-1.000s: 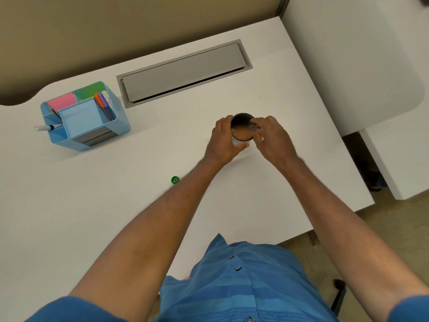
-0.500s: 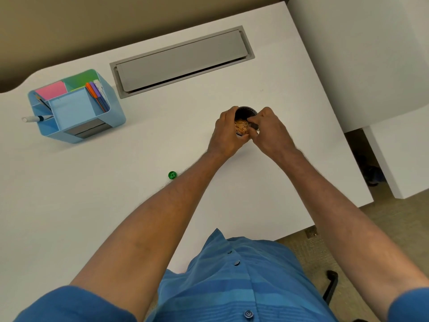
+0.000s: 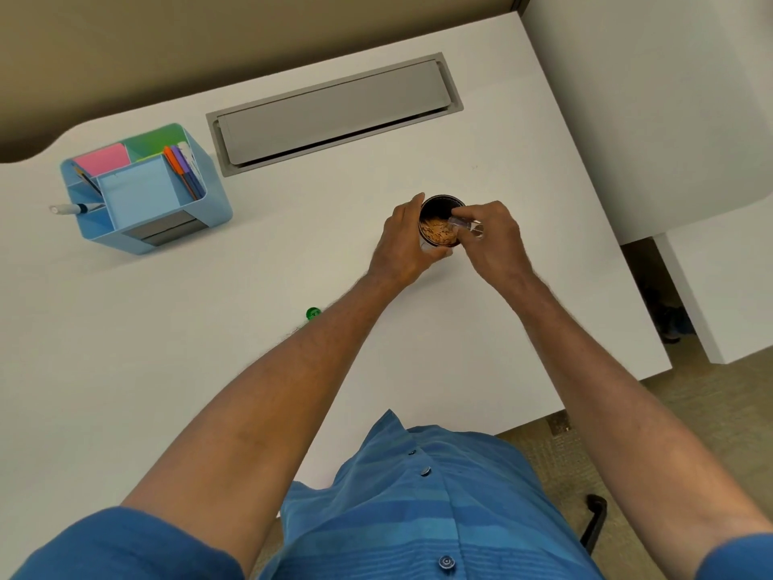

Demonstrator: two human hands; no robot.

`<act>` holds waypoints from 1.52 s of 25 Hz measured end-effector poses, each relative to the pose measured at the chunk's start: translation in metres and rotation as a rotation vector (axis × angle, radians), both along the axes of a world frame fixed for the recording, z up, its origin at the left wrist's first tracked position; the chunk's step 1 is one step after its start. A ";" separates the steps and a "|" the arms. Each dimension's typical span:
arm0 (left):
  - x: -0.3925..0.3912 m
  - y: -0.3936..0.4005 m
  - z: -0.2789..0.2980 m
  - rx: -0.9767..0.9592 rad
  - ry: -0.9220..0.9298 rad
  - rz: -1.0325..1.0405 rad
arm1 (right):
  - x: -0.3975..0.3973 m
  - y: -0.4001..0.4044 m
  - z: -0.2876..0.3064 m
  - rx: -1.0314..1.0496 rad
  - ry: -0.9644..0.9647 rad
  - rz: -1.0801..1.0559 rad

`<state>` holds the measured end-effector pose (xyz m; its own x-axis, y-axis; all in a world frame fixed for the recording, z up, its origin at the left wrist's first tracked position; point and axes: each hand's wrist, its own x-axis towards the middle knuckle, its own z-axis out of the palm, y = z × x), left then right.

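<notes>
The person wears a blue shirt (image 3: 376, 517) with broad horizontal stripes in lighter and darker blue, and three small round buttons (image 3: 446, 561) run down its front. The short left sleeve (image 3: 125, 546) and right sleeve (image 3: 736, 558) are plain darker blue. The forearms are bare and finely haired, down to the left hand (image 3: 401, 240) and right hand (image 3: 497, 240).

No writing, label, brand or number can be read anywhere. The dark round container of brown bits (image 3: 437, 208), the small clear plastic piece (image 3: 469, 228), the light blue plastic desk organiser (image 3: 215, 203) and the white marker pen (image 3: 69, 209) show no legible lettering.
</notes>
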<state>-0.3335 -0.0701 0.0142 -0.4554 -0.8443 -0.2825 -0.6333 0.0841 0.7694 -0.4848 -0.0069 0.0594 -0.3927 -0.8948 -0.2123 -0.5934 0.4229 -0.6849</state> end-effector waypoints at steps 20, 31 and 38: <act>0.182 0.061 -0.033 0.038 -0.407 0.091 | 0.058 0.055 -0.005 -0.116 -1.146 -0.454; 0.174 0.057 0.011 0.852 0.815 0.911 | 0.123 0.069 0.001 0.001 -0.877 -0.223; 0.186 0.079 0.040 0.824 0.945 0.851 | 0.183 0.076 0.006 -0.016 -0.588 0.027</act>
